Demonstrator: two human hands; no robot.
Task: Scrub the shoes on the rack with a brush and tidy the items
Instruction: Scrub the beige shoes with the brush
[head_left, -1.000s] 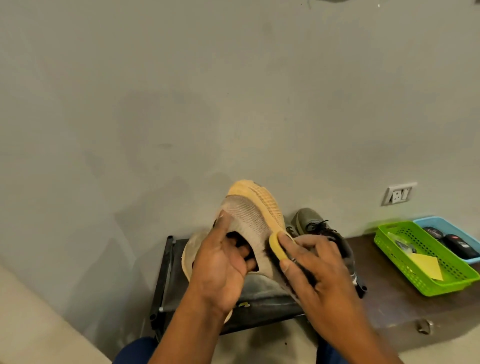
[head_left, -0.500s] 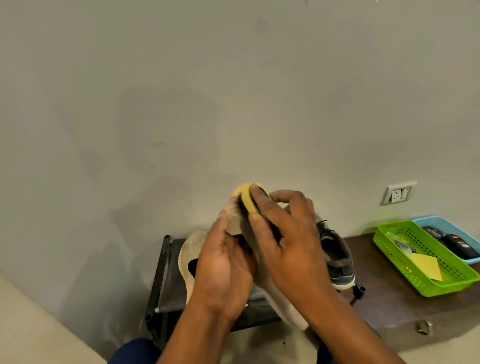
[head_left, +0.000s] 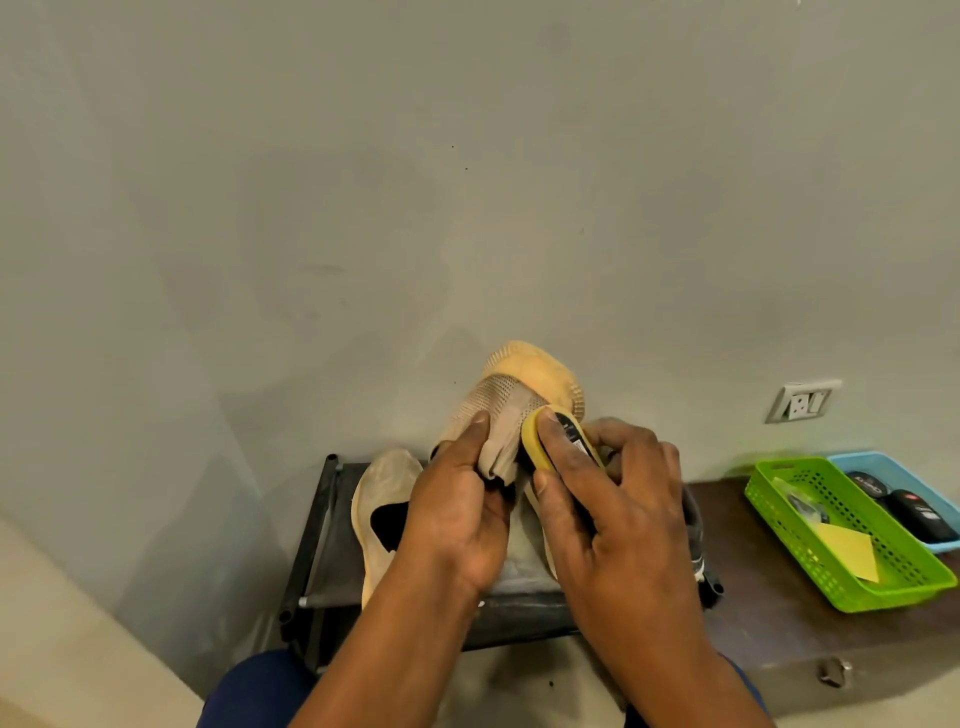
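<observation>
Fingers of the left hand (head_left: 457, 525) curl round the collar of a beige knit shoe (head_left: 506, 410), thumb lying up along its mesh side, holding it toe-up above the rack (head_left: 317, 551). Beside them, the right hand (head_left: 618, 514) grips a yellow brush (head_left: 540, 441), forefinger stretched along its dark back, thumb clamped on the near edge, the other fingers bent over the far side. The brush lies against the shoe just right of the left thumb. A label on the brush back is too small to read. Left of the left hand, the matching shoe (head_left: 382, 499) lies on the rack. Beyond the right knuckles a dark shoe (head_left: 693, 519) peeks out. Farther right sit a green basket (head_left: 810, 561) and a blue basket (head_left: 878, 460); writing on the dark items inside is illegible.
</observation>
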